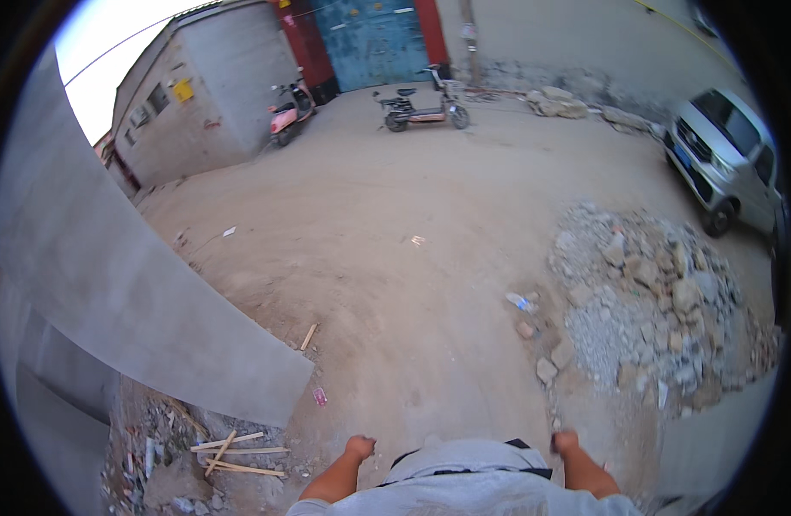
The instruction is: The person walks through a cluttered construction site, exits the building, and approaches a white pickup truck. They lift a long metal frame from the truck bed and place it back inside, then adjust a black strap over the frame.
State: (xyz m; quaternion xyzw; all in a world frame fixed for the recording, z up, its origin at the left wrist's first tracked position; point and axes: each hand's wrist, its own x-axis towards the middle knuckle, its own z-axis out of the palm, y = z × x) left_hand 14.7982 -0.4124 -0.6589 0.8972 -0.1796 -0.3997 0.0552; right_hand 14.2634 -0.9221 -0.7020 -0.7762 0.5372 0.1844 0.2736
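Both my forearms reach forward from the lower edge, one on each side of my light grey top (464, 469). My left hand (359, 446) is closed, left of my body and over the dirt ground. Held out on the other side, my right hand (566, 441) is closed too, with a small dark patch at its inner edge. What either hand holds, if anything, is too small to make out. Black strips (499, 470) cross the front of my top. Thin wooden strips (241, 449) lie crossed on rubble, left of my left hand.
A rubble heap (653, 301) lies at right, with a plastic bottle (522, 302) beside it. Beyond stands a silver van (726, 155). A grey wall (137, 249) rises at left. A scooter (421, 112) and a pink scooter (291, 112) stand near a blue gate (374, 43).
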